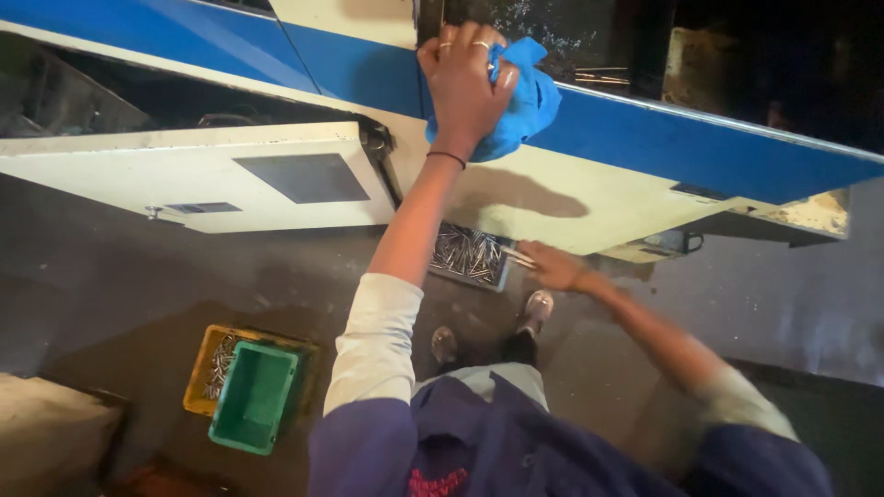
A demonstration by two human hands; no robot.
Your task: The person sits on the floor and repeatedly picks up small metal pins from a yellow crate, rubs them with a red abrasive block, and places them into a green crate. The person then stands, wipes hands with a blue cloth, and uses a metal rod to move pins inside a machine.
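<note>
Dim workshop floor [120, 285], dark grey and stained, fills the lower frame; you look straight down past your own chest. Across the top runs a big machine [589, 193], cream panels with a broad blue band, its hinged cream door [193, 175] swung out at left with a dark grey square set into it. Above the band, a dark window [552, 37] flecked with shine.

On the floor at lower left sits a yellow crate [204, 368] with small metal parts in it, and a green crate [253, 396] resting over its right side, tilted. Just under the machine's edge, near your feet, a tray [468, 256] full of thin metal pins.

Your left hand [463, 78] is raised against the machine, fingers closed around a bunched blue cloth [520, 106], which is pressed at the seam between the window and the blue band. Rings show on two fingers, a thin dark band on the wrist.

Your right hand [551, 267] hangs low beside the tray, blurred; fingers pinch together on a few metal pins [517, 257] at the tray's right edge.

Grey shoes [537, 308] stand between tray and body.
</note>
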